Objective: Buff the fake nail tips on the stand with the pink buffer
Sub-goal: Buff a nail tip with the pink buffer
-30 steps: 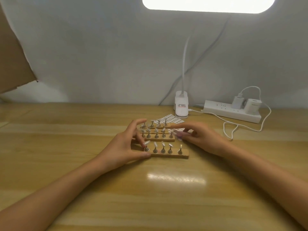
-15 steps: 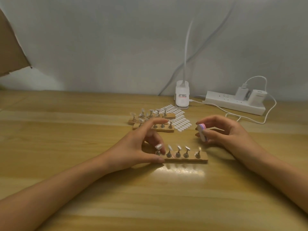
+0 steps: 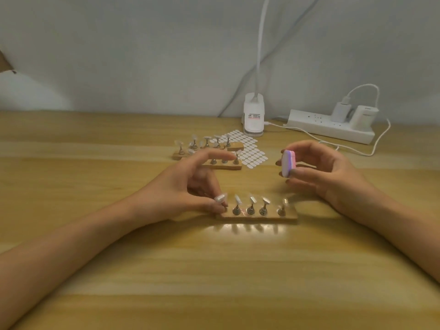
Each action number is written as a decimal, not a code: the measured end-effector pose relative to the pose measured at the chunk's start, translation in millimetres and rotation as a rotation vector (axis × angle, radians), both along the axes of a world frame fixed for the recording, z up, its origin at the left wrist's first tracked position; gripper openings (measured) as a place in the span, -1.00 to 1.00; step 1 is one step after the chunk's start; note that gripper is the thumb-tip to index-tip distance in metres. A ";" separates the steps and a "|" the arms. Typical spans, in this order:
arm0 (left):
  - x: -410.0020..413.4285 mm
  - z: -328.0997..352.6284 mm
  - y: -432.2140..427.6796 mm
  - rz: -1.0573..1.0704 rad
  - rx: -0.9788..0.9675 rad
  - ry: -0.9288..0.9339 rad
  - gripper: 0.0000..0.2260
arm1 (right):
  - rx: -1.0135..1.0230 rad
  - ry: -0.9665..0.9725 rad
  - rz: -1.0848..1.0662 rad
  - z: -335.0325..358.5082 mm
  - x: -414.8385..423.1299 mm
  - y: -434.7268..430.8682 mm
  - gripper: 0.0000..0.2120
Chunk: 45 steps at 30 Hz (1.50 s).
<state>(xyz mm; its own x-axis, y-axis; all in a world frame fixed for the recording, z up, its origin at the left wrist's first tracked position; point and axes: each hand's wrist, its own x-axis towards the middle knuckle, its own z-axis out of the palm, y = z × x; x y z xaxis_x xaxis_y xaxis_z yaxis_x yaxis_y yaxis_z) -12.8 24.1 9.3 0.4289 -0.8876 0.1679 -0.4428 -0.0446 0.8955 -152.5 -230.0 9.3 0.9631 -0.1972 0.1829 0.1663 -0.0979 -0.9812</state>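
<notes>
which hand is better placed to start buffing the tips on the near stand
Right. The right hand grips the pink buffer, held above the table just beyond the right end of the near stand. The left hand pinches the leftmost tip, so it is probably better suited to steadying.

A wooden table (image 3: pixel 95 270) fills the lower frame. At upper centre stands a white clip lamp base (image 3: pixel 253 116), a sheet of white oval stickers (image 3: pixel 251 152) just below it. To the right lies a white power strip (image 3: pixel 314 126) bearing two chargers (image 3: pixel 341 111), a white cable (image 3: pixel 379 146) looping beside.
</notes>
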 end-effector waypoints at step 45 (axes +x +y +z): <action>-2.1 3.1 5.8 -0.041 -0.110 0.087 -0.38 | -0.829 -0.061 -0.068 -4.7 -1.7 -25.1 -0.75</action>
